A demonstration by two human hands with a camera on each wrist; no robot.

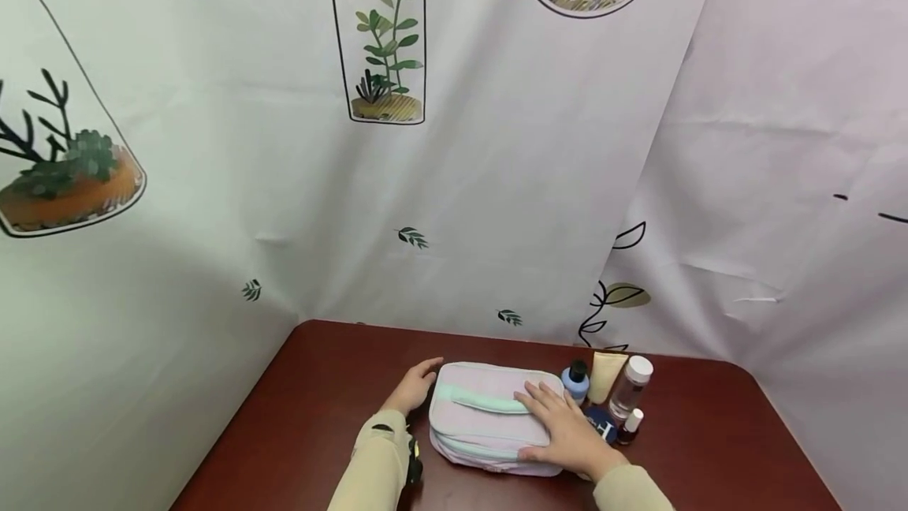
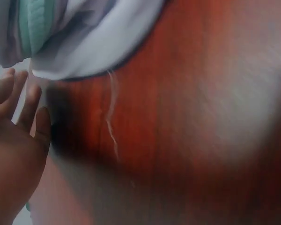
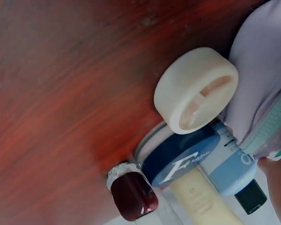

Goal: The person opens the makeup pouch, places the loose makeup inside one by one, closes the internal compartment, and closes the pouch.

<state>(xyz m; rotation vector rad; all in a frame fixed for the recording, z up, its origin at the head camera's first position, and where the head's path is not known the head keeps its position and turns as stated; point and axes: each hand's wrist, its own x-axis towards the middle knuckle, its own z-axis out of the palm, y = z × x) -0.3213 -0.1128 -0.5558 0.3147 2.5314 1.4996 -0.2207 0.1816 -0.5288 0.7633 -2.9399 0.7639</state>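
Note:
A pale lilac cosmetic bag (image 1: 489, 424) with a mint handle (image 1: 489, 402) and mint zip lies on the table. My right hand (image 1: 567, 434) rests with spread fingers over its right end. Beside the left end is my left hand (image 1: 411, 389), its fingers extended near the bag's far corner. In the left wrist view, the left hand's fingertips (image 2: 21, 74) are close to the bag's underside edge. Just right of the bag stand a blue bottle (image 1: 575, 385) with a black cap and a cream tube (image 1: 606, 375). Neither hand grips anything.
Near my right hand are a clear bottle (image 1: 630, 389) with a white cap, a dark blue round jar (image 1: 600, 423) and a small dark red bottle (image 1: 628, 427). The right wrist view adds a white round container (image 3: 196, 91). A printed cloth (image 1: 496, 180) hangs behind the table (image 1: 340, 369).

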